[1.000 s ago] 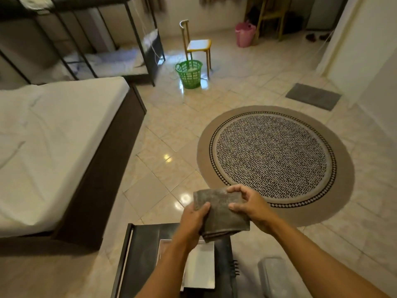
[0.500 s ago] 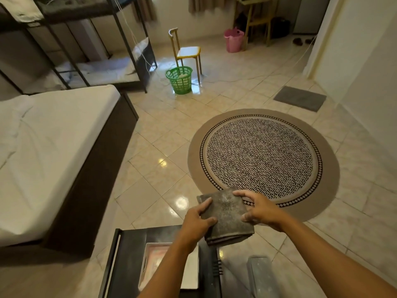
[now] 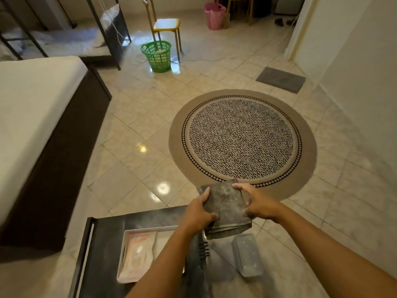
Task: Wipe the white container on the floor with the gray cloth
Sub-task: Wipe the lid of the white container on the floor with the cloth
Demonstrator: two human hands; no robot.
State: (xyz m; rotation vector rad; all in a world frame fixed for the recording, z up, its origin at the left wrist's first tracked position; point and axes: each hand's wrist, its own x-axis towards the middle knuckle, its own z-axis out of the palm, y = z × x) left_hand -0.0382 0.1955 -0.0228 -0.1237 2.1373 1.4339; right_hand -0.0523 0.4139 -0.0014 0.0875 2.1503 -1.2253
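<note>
A folded gray cloth [image 3: 225, 206] is held in front of me, above the floor. My left hand [image 3: 198, 212] grips its left edge and my right hand [image 3: 258, 204] grips its right edge. Below the cloth, on the floor tiles, lies a pale rectangular container [image 3: 248, 255], dusty and translucent white. Neither hand touches it.
A dark low table [image 3: 103, 244] holding a white tray [image 3: 129, 254] stands at the bottom left. A bed [image 3: 32, 117] fills the left side. A round patterned rug [image 3: 242, 138] lies ahead, with a green basket [image 3: 156, 55], yellow chair [image 3: 165, 24] and pink bin [image 3: 214, 15] beyond.
The view has tilted down and forward, so the container on the floor shows more fully. Both hands keep hold of the cloth and have shifted slightly right and down.
</note>
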